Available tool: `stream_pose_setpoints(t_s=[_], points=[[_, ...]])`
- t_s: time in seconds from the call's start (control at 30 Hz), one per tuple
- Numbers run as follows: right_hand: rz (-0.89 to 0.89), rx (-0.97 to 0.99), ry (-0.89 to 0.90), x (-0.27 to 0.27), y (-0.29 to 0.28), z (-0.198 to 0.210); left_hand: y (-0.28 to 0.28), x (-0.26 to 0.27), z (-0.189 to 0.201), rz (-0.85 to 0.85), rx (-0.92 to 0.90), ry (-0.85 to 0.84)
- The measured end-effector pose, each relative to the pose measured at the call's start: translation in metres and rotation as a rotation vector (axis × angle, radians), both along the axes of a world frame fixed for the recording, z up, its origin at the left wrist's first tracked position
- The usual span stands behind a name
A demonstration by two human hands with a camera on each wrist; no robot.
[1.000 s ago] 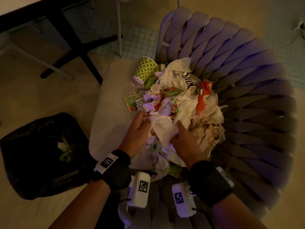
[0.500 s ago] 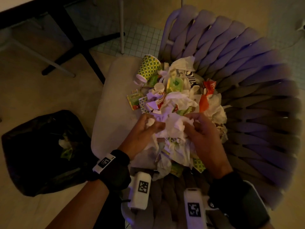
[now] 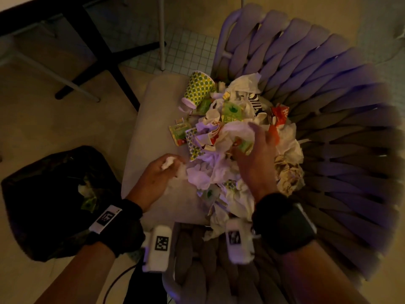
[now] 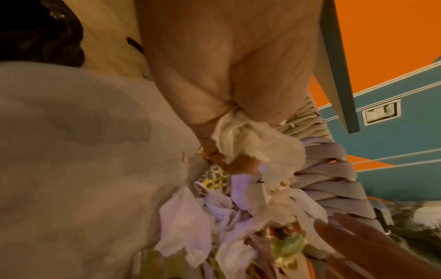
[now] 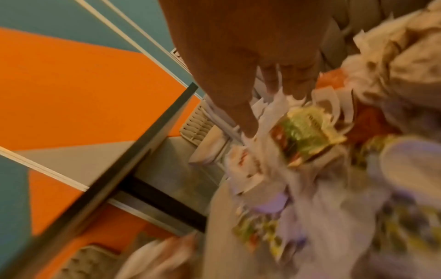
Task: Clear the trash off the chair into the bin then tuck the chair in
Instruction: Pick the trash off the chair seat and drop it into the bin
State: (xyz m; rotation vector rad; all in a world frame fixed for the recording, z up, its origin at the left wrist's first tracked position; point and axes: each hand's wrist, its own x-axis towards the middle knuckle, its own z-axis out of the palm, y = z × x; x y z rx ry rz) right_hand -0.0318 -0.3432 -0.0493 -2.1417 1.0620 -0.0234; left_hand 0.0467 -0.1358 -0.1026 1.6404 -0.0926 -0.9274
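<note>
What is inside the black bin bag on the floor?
In the black bin bag, some white crumpled paper and a green wrapper show near its opening. The dark folds hide anything deeper.

Right wrist view motion-blurred; trash pile smeared, wrappers unreadable.

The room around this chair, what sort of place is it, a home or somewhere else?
Probably an office break area or café, not a home: a woven-back chair by a black-legged table, bold orange and teal wall panels, and a heap of disposable cups and tea wrappers.
</note>
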Motion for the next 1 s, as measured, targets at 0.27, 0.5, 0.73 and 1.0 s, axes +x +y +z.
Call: stream_pose_setpoints(t_s=[0.27,0.5,0.73,1.0], points=[[0.19,-0.105,0.161,0.023,-0.041,-0.036,0.01,0.006,0.001,0.163,0.151,0.159],[0.088,-0.024,0.005,0.001,-0.048,-0.027,0.021,0.009,0.003,0.209,0.208,0.105],[-0.127,-0.012,-0.127,-0.015,-0.061,-0.001,0.04,0.008,-0.001,0.24,0.256,0.145],[-0.096,0.12,-0.213,-0.026,-0.067,0.012,0.062,0.004,-0.011,0.273,0.269,0.184]])
